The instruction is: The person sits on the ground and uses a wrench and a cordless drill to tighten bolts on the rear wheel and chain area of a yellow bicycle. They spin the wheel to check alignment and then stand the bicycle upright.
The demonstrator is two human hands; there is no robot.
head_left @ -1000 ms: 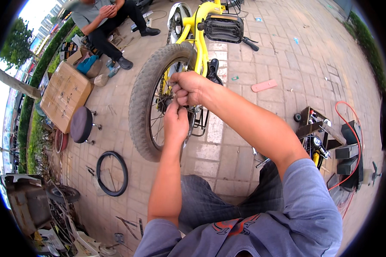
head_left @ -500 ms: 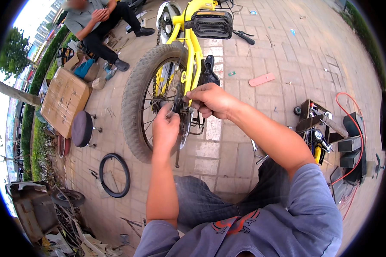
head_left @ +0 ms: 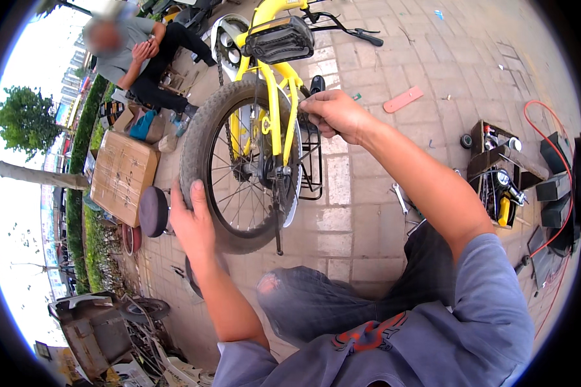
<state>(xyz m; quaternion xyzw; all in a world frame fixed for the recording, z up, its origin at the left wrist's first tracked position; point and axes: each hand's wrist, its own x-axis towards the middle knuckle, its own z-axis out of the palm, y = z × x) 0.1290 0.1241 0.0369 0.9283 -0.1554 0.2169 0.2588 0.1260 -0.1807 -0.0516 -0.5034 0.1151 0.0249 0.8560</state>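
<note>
A yellow bicycle (head_left: 274, 126) stands in front of me, its fat rear tyre (head_left: 197, 142) toward me. My left hand (head_left: 192, 216) lies against the near left side of the tyre, thumb and fingers stretched out and apart. Right of the yellow frame tubes, my right hand (head_left: 339, 115) is closed in a pinch; whatever its fingertips hold is too small or hidden to make out. Between the hands are the spoked wheel's hub (head_left: 265, 169) and a kickstand (head_left: 278, 226) pointing toward me. A black pedal (head_left: 279, 40) sticks out above the tyre.
At right stand an open toolbox (head_left: 490, 164) and a red hose (head_left: 565, 155). A wrench (head_left: 400, 198) and a pink strip (head_left: 403, 99) lie on the paving. At left are a cardboard box (head_left: 122, 177), a round stool (head_left: 153, 211) and a seated person (head_left: 135, 61).
My left hand has left the hub area and moved down and left to the tyre. My right hand has drawn away from the axle area, up and right. The view has shifted.
</note>
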